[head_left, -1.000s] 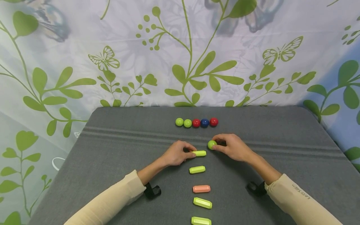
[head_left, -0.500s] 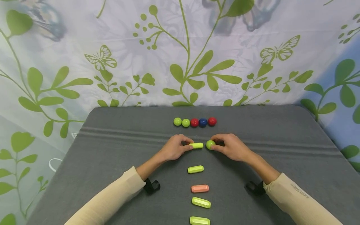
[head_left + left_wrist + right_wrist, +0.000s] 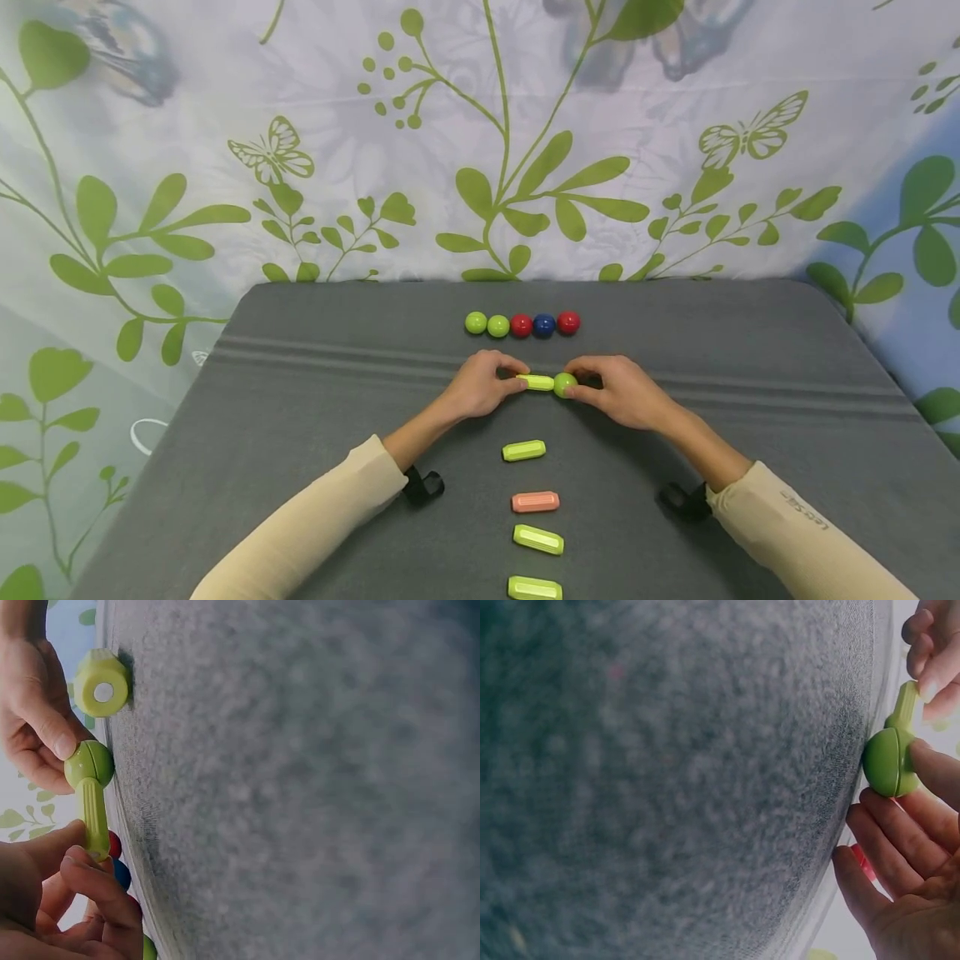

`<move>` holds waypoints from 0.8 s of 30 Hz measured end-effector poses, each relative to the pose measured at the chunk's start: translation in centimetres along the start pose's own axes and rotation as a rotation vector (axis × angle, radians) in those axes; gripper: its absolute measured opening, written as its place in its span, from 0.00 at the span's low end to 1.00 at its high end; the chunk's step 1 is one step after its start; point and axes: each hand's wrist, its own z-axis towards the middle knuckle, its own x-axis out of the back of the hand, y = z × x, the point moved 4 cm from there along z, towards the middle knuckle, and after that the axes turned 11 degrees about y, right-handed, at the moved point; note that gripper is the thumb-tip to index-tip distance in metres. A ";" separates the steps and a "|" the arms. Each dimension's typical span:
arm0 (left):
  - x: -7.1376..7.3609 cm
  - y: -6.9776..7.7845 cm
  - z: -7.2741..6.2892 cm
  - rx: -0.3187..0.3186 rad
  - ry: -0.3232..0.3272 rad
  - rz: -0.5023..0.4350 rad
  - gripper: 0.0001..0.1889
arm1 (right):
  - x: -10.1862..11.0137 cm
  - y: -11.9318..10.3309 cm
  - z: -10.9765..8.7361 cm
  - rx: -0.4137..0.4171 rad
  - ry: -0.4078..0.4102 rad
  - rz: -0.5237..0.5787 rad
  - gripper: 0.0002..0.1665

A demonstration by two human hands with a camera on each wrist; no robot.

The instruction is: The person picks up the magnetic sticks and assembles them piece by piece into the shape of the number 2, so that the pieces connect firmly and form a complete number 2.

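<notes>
In the head view my left hand pinches the near end of a yellow-green faceted stick between thumb and fingers. My right hand holds a green ball at the stick's right end. Stick and ball meet end to end in the left wrist view. A seam line runs round the ball in the right wrist view, where the right thumb and fingers grip it. Whether the two pieces are joined or only touching, I cannot tell.
Behind the hands, a row of green, red and blue balls lies on the grey table. Nearer me is a column of sticks: yellow-green ones and one orange stick. A leaf-patterned curtain hangs at the back.
My left hand has moved the stick forward and then right, up against the ball. The right hand keeps its hold on the ball in nearly the same place.
</notes>
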 end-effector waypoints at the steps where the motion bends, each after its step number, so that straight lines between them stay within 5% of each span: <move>1: 0.0 -0.1 0.0 0.008 -0.002 -0.010 0.11 | 0.0 0.0 0.0 -0.002 -0.001 -0.001 0.13; 13: -0.1 -0.5 -0.5 0.075 -0.026 -0.111 0.10 | -0.1 0.0 -0.1 -0.008 0.009 0.013 0.13; 24: 0.0 -0.7 -0.4 0.065 -0.021 -0.115 0.10 | -0.1 0.1 0.2 0.016 0.002 0.009 0.12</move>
